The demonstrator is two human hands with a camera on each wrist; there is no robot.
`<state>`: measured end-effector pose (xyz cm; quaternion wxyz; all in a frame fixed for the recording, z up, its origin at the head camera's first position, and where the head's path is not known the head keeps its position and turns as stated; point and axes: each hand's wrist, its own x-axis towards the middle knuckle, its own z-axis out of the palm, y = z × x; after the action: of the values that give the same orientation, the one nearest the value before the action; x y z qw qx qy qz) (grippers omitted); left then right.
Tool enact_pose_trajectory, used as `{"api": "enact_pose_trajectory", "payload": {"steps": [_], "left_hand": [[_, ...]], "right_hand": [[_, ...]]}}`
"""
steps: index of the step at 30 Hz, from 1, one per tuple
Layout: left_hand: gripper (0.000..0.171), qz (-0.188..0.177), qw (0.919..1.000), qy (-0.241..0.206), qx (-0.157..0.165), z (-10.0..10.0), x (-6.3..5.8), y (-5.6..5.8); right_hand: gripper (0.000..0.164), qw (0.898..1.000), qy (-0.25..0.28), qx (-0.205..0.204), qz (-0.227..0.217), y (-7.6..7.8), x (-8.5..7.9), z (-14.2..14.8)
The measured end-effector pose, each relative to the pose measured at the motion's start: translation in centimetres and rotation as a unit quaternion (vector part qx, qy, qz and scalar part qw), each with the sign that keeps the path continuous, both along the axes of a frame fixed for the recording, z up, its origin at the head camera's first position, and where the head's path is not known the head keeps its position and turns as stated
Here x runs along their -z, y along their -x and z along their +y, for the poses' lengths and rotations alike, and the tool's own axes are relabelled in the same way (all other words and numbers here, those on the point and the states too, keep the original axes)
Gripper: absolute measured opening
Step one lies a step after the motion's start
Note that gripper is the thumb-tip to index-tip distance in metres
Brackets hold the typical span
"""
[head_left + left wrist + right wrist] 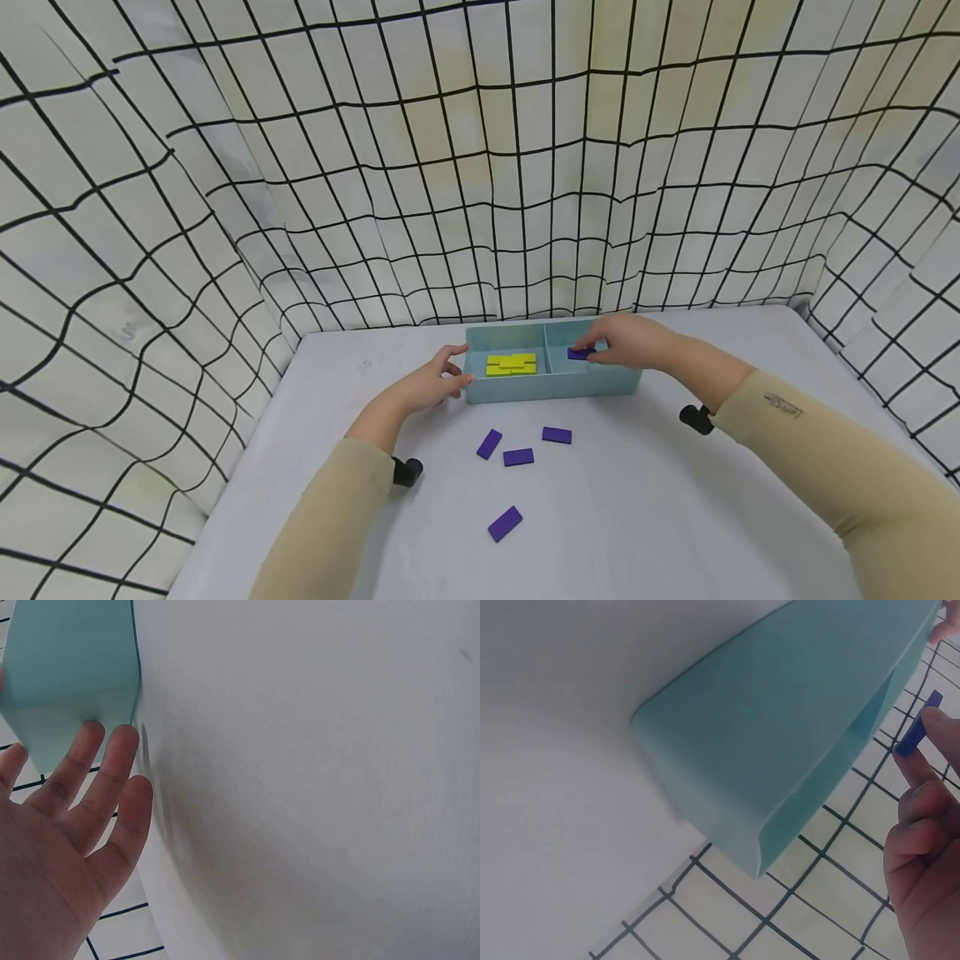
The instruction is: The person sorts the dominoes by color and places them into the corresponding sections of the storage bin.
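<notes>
My left hand (429,385) touches the left end of a pale blue-green box (551,390), thumb at the front corner and a fingertip by the back corner. In the left wrist view the other fingers (112,769) are spread and fairly straight beside the end wall. My right hand (636,340) pinches a small purple rectangular block (579,353) between thumb and fingers over the box's right compartment. That block (918,726) looks bluer in the right wrist view, held beyond the box's rim. Yellow blocks (512,364) lie in the left compartment.
Several purple blocks lie on the white table in front of the box: one at the left (489,444), one at the right (557,435), one between (518,457), one nearer (505,524). A white wall with black grid lines (480,158) rises behind and at both sides.
</notes>
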<state>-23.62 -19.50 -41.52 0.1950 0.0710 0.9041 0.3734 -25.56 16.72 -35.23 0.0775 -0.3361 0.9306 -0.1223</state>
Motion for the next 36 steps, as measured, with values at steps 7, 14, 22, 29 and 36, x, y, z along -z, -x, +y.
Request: {"api": "enact_pose_trajectory", "payload": {"steps": [7, 14, 22, 29, 36], "left_hand": [[0.07, 0.003, 1.0, 0.0, -0.002, 0.0, -0.1, -0.1], [0.071, 0.0, 1.0, 0.003, -0.008, -0.1, -0.1, -0.2], [0.071, 0.005, 1.0, 0.004, -0.006, -0.1, 0.2, -0.1], [0.073, 0.006, 1.0, 0.006, -0.003, -0.1, 0.3, -0.2], [0.072, 0.006, 1.0, 0.003, -0.003, -0.2, 0.2, -0.1]], "right_hand": [[0.03, 0.999, -0.035, 0.015, -0.007, 2.1, 1.4, -1.1], [0.029, 0.997, -0.07, 0.038, -0.027, 3.8, 2.7, -2.2], [0.026, 0.995, -0.099, 0.029, -0.017, 4.7, 3.7, -2.6], [0.026, 0.992, -0.119, 0.027, -0.016, 5.0, 4.1, -3.2], [0.026, 0.991, -0.134, 0.02, -0.018, 5.2, 4.5, -4.0]]}}
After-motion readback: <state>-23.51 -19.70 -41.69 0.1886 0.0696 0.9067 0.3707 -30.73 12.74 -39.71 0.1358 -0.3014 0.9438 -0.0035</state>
